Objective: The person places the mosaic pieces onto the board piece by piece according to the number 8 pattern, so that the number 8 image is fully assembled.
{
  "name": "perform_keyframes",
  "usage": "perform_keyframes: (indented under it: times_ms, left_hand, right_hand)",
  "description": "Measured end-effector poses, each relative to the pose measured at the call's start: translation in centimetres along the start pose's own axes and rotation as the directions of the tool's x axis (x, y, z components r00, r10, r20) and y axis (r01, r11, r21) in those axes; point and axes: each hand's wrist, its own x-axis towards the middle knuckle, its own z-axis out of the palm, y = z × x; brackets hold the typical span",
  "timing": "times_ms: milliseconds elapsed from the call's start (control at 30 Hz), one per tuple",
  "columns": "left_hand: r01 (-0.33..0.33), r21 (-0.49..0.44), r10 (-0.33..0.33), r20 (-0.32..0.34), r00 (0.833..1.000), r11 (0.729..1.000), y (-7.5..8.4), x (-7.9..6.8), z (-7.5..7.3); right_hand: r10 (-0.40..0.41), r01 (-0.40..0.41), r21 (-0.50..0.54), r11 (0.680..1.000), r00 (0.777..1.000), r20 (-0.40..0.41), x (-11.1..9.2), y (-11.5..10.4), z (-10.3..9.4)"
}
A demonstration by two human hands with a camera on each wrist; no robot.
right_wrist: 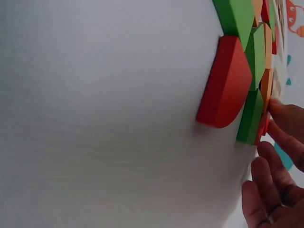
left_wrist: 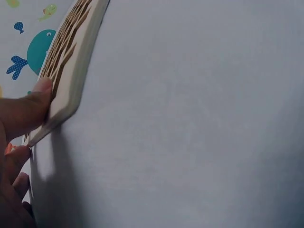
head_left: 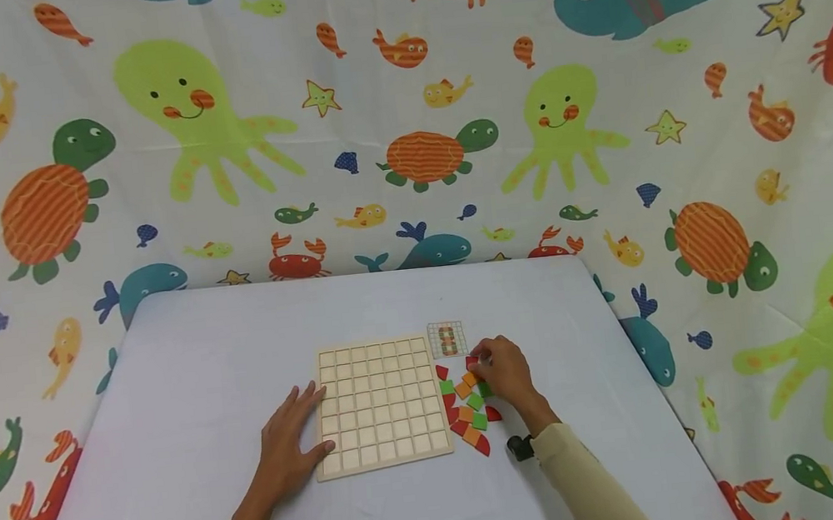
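Observation:
A square wooden grid board (head_left: 379, 406) lies on the table with its cells bare. My left hand (head_left: 291, 439) rests spread along its left side, thumb and fingertips on the rim; in the left wrist view the thumb (left_wrist: 33, 107) lies over the edge. Right of the board is a loose cluster of red, green and orange pieces, such as a green square (head_left: 480, 421) and a red quarter-round block (right_wrist: 227, 85). At the cluster's far end my right hand (head_left: 506, 373) pinches a red piece (head_left: 471, 362) between thumb and index finger, partly hidden by the fingertips.
A small pattern card (head_left: 447, 339) with a printed grid lies beyond the pieces, beside the board's far right corner. White cloth covers the table (head_left: 243, 335). Behind it hangs a curtain (head_left: 384, 238) printed with sea animals.

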Motion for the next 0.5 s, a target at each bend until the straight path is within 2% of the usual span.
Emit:
perform_keyframes:
  times_ms: [100,300,500]
  left_hand:
    - [0.005,-0.007,-0.005,0.005,1.0,1.0,0.0,-0.1,0.0]
    - [0.032,-0.009,-0.031,0.033,0.999,0.999,0.1,-0.2,0.1]
    - [0.039,0.003,-0.039,0.039,0.998,0.999,0.0,-0.2,0.1]
  right_hand:
    - [0.005,-0.005,0.005,1.0,1.0,0.016,0.0,-0.1,-0.2]
    - [0.009,-0.017,0.124,0.992,0.998,0.058,0.1,-0.1,-0.6]
    - [-0.075,0.062,0.175,0.983,0.995,0.064,-0.5,-1.0,-0.3]
